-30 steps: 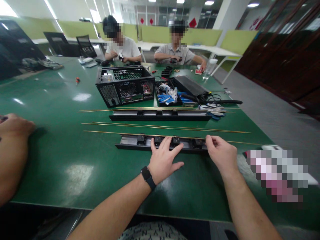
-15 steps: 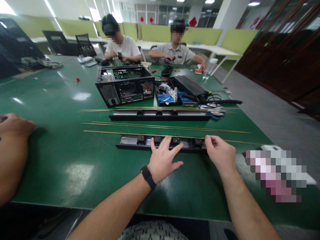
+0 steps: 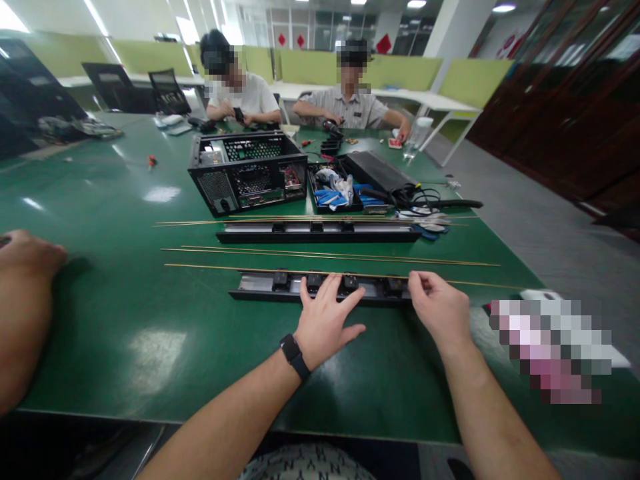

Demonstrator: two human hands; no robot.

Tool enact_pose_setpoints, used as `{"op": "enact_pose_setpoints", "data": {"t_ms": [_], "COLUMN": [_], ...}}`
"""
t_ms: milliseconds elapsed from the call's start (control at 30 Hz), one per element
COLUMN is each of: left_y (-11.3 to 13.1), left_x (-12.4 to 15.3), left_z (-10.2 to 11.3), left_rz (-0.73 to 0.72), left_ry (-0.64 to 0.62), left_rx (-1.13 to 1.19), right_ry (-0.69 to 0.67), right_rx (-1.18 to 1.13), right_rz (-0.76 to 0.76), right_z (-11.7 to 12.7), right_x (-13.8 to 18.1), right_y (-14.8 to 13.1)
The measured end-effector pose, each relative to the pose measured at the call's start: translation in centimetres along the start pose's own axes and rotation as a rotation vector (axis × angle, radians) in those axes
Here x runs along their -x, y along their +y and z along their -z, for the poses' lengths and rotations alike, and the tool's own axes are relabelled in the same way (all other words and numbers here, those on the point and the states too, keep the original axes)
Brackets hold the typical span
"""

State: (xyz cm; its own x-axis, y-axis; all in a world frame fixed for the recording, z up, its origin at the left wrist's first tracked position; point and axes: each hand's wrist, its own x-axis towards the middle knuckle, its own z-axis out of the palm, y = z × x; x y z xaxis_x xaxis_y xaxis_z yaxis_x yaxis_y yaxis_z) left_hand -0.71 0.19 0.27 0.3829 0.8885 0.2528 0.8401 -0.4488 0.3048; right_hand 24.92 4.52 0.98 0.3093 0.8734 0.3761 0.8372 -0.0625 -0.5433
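A long black metal channel (image 3: 265, 296) lies crosswise on the green table, with several small black blocks (image 3: 281, 280) set along its inside. My left hand (image 3: 327, 323), a dark watch on its wrist, rests on the middle of the channel with fingers spread. At the channel's right end, the thumb and fingers of my right hand (image 3: 443, 310) are pinched together on a thin brass-coloured rod (image 3: 210, 267). The rod runs along the channel's far side and sticks out past both ends. My fingers hide the spot where the rod is gripped.
Two loose rods (image 3: 380, 257) lie beyond, then a second black channel (image 3: 320, 237) with more rods. Farther back are an open computer case (image 3: 250, 177) and a tray of gloves (image 3: 336, 190). Another person's hand (image 3: 33, 252) is at left; two people sit opposite.
Both my hands keep their places on the channel and rod. The whole view has shifted very slightly; little else differs.
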Motion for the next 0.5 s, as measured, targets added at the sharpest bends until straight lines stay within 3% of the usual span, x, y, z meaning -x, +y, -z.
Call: {"op": "enact_pose_setpoints", "data": {"t_ms": [500], "left_y": [0.00], "left_x": [0.01], "left_z": [-0.16], "left_rz": [-0.003], "left_ry": [0.009], "left_rx": [-0.008], "right_ry": [-0.005], "right_rx": [-0.019], "right_rz": [-0.024], "right_z": [0.01], "right_x": [0.05], "right_y": [-0.07]}}
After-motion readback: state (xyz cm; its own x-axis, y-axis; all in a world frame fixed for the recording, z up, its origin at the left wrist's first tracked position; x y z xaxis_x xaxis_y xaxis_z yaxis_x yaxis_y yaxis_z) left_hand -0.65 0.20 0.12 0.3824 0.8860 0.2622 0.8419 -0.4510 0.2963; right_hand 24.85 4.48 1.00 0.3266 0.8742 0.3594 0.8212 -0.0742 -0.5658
